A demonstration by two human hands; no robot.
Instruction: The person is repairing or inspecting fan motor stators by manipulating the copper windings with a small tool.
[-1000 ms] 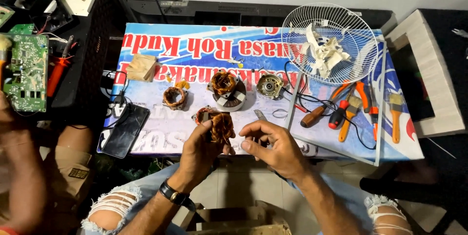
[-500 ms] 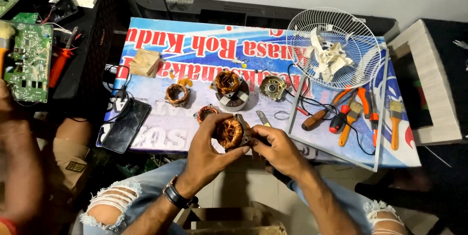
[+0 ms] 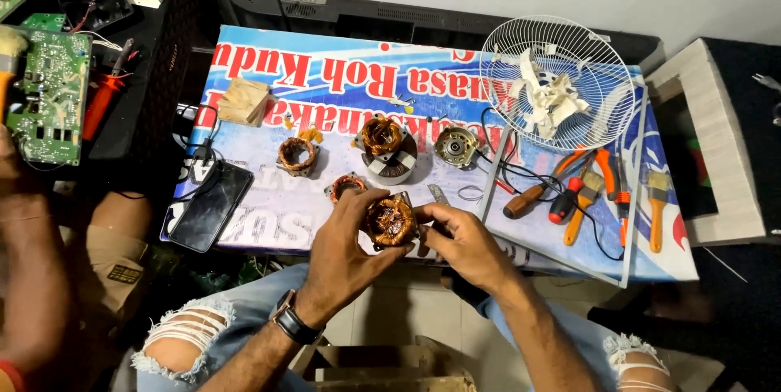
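Note:
Both of my hands hold a round copper-wound motor stator at the near edge of the table. My left hand wraps its left side and underside. On its right side rest the fingers of my right hand. Behind it on the printed banner lie a small copper coil, another stator, a larger stator on a dark base and a round metal motor part.
A white fan grille with broken blade pieces sits at the right. Screwdrivers, pliers and brushes lie near it. A black phone and a wood block are at the left. Another person holds a green circuit board.
My hands lifted the stator off the table edge and drew it toward me. My right hand closed in from the right and now grips it too.

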